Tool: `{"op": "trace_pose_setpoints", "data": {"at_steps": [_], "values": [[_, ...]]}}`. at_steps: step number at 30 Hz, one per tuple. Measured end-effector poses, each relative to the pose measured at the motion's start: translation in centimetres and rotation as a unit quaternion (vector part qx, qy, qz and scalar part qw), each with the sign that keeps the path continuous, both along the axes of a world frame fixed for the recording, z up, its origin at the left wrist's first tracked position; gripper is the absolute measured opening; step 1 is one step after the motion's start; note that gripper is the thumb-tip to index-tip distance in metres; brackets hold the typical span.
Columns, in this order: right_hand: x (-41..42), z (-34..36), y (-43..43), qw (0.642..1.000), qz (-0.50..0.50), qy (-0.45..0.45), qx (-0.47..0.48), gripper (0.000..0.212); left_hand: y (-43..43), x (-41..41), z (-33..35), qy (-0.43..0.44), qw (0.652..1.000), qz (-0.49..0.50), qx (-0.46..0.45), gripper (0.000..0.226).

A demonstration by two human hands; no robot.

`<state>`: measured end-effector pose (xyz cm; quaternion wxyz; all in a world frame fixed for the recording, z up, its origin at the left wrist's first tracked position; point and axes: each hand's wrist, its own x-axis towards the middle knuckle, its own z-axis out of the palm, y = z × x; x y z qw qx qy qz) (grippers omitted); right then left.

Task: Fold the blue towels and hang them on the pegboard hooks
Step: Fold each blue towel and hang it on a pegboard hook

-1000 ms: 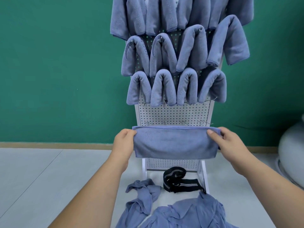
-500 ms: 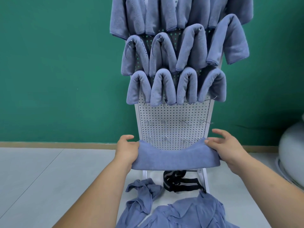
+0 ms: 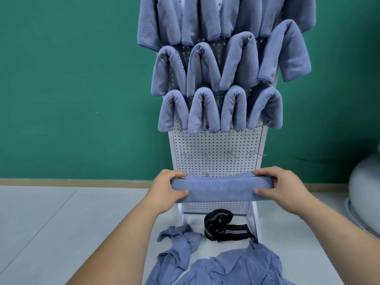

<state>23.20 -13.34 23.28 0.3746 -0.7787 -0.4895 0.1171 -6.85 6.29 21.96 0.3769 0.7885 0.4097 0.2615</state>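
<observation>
Blue folded towel (image 3: 221, 189) stretches between my left hand (image 3: 167, 191) and right hand (image 3: 281, 189), each gripping an end before the pegboard (image 3: 216, 145); hung towels (image 3: 216, 79) fill its upper hooks.

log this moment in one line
phase: fold | left hand: grips towel | right hand: grips towel | towel: folded band, not yet hung

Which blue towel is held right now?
The folded towel stretched before the pegboard, left hand and right hand gripping its ends; the rest hang above or lie crumpled on the floor.
</observation>
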Motion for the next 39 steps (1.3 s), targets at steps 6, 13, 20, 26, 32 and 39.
{"op": "trace_pose_setpoints", "data": {"at_steps": [6, 13, 20, 26, 32, 39], "values": [[0.1, -0.2, 0.1, 0.982, -0.022, -0.178, -0.055, 0.017, 0.1, 0.3, 0.4, 0.087, 0.989, 0.009, 0.118, 0.020], [0.0, 1.7, -1.4, 0.979, 0.012, 0.199, 0.041, 0.011, 0.1, -0.9, 1.6, -0.130, 0.983, 0.051, -0.117, 0.019], [0.6, 2.0, -1.2, 0.954, -0.025, 0.292, 0.061, 0.019, 0.7, -1.1, 1.3, -0.125, 0.987, 0.064, -0.082, 0.011], [-1.5, 0.0, 0.9, 0.984, -0.099, 0.143, 0.048, 0.017, 0.0, 0.8, 0.6, 0.037, 0.987, 0.135, 0.082, 0.019], [-6.3, 1.4, 3.2, 0.984, -0.122, 0.069, 0.113, 0.016, -3.0, 3.0, 1.8, -0.041, 0.985, 0.140, 0.091, 0.025], [-11.5, 1.2, 4.8, 0.978, -0.011, 0.157, 0.140, 0.030, -6.0, 5.5, 2.3, -0.183, 0.978, 0.055, -0.084, 0.035]]}}
